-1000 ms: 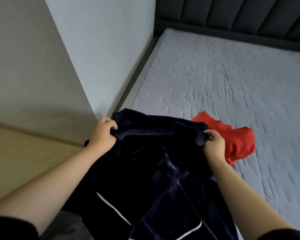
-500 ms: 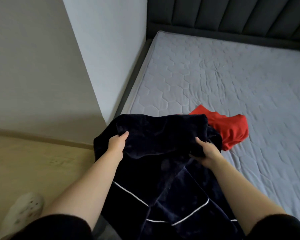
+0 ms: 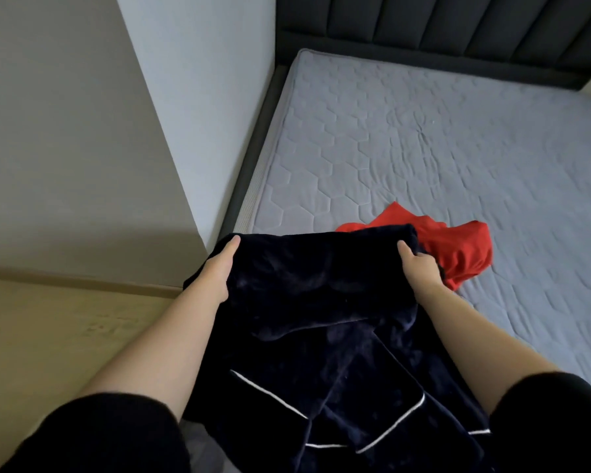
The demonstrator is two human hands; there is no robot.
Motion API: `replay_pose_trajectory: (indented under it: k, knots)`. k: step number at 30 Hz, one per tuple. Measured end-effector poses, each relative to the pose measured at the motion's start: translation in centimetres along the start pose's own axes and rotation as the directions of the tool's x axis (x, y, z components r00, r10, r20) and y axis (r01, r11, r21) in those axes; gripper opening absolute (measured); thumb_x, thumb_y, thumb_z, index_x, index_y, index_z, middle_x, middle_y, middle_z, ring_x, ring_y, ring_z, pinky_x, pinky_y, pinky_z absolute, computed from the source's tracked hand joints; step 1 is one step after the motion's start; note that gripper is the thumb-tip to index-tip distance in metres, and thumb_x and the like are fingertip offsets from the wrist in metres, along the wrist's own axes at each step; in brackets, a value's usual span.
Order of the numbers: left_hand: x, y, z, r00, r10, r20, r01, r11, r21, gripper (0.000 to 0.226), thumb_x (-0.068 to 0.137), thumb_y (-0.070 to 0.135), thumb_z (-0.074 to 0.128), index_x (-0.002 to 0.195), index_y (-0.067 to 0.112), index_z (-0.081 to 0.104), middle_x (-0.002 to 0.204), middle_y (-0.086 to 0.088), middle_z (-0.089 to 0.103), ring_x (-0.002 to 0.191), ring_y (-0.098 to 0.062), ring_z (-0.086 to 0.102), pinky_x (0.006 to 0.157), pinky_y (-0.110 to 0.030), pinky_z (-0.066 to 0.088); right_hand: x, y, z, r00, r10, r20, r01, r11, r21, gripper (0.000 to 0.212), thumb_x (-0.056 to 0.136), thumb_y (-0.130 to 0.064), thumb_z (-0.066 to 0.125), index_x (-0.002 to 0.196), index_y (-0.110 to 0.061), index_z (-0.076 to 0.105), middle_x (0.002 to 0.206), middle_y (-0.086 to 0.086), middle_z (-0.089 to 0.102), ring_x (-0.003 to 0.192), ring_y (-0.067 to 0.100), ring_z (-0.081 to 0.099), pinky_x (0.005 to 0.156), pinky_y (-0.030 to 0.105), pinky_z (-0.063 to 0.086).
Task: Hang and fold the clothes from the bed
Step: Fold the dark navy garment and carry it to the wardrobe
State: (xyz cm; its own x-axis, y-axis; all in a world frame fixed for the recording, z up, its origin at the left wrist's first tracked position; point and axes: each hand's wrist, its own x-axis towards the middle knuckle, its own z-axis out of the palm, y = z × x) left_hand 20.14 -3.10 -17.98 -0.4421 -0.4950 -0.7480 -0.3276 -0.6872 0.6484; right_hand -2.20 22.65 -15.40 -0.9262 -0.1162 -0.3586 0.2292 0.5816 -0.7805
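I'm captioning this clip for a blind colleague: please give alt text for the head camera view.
A person's left hand and right hand grip the folded top edge of a navy garment with white piping. A crumpled red garment lies on the grey quilted mattress beyond the right hand.

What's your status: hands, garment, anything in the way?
Grip: left hand and right hand each hold the navy garment, thumbs on top. Upper part folded over, rest hangs down. Behind it, red garment lies on the mattress.
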Motion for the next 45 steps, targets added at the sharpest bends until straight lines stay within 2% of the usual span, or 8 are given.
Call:
replay_pose_trajectory:
  k: [6, 9, 14, 19, 26, 30, 35, 45]
  knots:
    - [1.7, -0.7, 0.3, 0.885, 0.22, -0.409, -0.245, 0.969, -0.01, 0.035, 0.088, 0.015, 0.066, 0.121, 0.008, 0.059, 0.117, -0.011, 0.063, 0.106, -0.03, 0.059, 0.094, -0.044, 0.05, 1.4, 1.1, -1.1, 0.977, 0.118, -0.18, -0.141, 0.983, -0.12, 0.048, 0.095, -0.035, 0.052, 0.118, 0.007, 0.056, 0.115, 0.024, 0.062, 0.106, 0.04, 0.058, 0.087, 0.039, 0.044]
    - [0.7, -1.4, 1.3, 0.697, 0.513, -0.501, -0.397, 0.858, 0.326, 0.053, 0.089, 0.01, 0.062, 0.138, 0.012, 0.042, 0.132, -0.01, 0.051, 0.121, -0.03, 0.05, 0.101, -0.041, 0.042, 0.1, 1.5, 0.1, 0.94, -0.225, -0.257, 0.098, 0.898, -0.428, 0.032, 0.091, -0.021, 0.056, 0.116, -0.003, 0.051, 0.117, 0.022, 0.058, 0.108, 0.04, 0.054, 0.082, 0.041, 0.04]
    - [-0.5, -2.7, 6.0, 0.145, 0.89, 0.433, -0.513, -0.306, 0.802, 0.051, 0.085, 0.018, 0.05, 0.135, 0.009, 0.045, 0.136, -0.014, 0.047, 0.128, -0.034, 0.042, 0.102, -0.051, 0.037, -2.2, 0.3, 3.6, 0.48, -0.876, 0.052, 0.706, 0.351, -0.615, 0.051, 0.082, -0.018, 0.056, 0.13, -0.002, 0.05, 0.136, 0.022, 0.048, 0.129, 0.038, 0.04, 0.107, 0.053, 0.029]
    - [3.0, -7.0, 4.7, 0.489, 0.595, 0.637, -0.367, -0.522, 0.77, 0.064, 0.096, 0.047, 0.034, 0.152, 0.022, 0.016, 0.16, -0.005, 0.013, 0.147, -0.023, 0.007, 0.117, -0.045, 0.005, -0.1, 4.0, 5.1, 0.695, -0.559, 0.452, 0.61, 0.126, -0.782, 0.066, 0.096, -0.053, 0.026, 0.153, -0.025, 0.008, 0.161, 0.005, -0.002, 0.148, 0.022, -0.007, 0.117, 0.048, -0.003]
    - [4.4, -6.5, 3.4, 0.507, 0.633, 0.586, -0.302, -0.506, 0.808, 0.061, 0.094, 0.047, 0.037, 0.144, 0.012, 0.039, 0.155, -0.009, 0.026, 0.146, -0.024, 0.018, 0.116, -0.044, 0.011, 2.1, 4.6, 4.7, 0.811, -0.389, 0.436, 0.526, 0.161, -0.835, 0.078, 0.089, -0.038, 0.038, 0.153, -0.013, 0.002, 0.161, 0.006, -0.006, 0.147, 0.02, -0.009, 0.117, 0.049, -0.004]
    - [4.2, -1.5, 4.0, 0.456, 0.525, 0.719, -0.389, -0.609, 0.691, 0.051, 0.087, 0.05, 0.055, 0.119, 0.011, 0.053, 0.156, -0.01, 0.025, 0.147, -0.024, 0.005, 0.117, -0.049, 0.005, 3.6, 0.3, 5.2, 0.695, -0.347, 0.63, 0.638, -0.107, -0.763, 0.104, 0.077, -0.034, 0.057, 0.15, -0.014, -0.013, 0.158, 0.011, -0.017, 0.145, 0.027, -0.019, 0.114, 0.055, -0.007]
    - [3.8, 5.5, 4.8, 0.84, 0.187, 0.509, -0.349, -0.53, 0.772, 0.12, 0.068, 0.052, 0.078, 0.152, 0.018, -0.001, 0.152, -0.013, 0.03, 0.144, -0.027, 0.018, 0.117, -0.046, 0.007, 5.0, -4.2, 4.9, 0.75, -0.163, 0.641, 0.623, -0.152, -0.767, 0.118, 0.067, -0.041, 0.077, 0.151, -0.016, -0.003, 0.153, 0.009, 0.023, 0.145, 0.027, 0.014, 0.114, 0.057, 0.002]
    - [-1.3, 4.8, 5.6, 0.833, 0.276, 0.48, -0.226, -0.621, 0.75, 0.013, 0.082, 0.003, 0.051, 0.089, 0.011, 0.059, 0.096, -0.004, 0.059, 0.087, -0.025, 0.059, 0.063, -0.031, 0.04, 1.9, -6.6, 1.7, 0.751, -0.151, 0.643, 0.628, -0.138, -0.766, 0.033, 0.073, -0.017, 0.066, 0.105, -0.019, 0.062, 0.11, 0.004, 0.065, 0.101, 0.025, 0.062, 0.082, 0.031, 0.045]
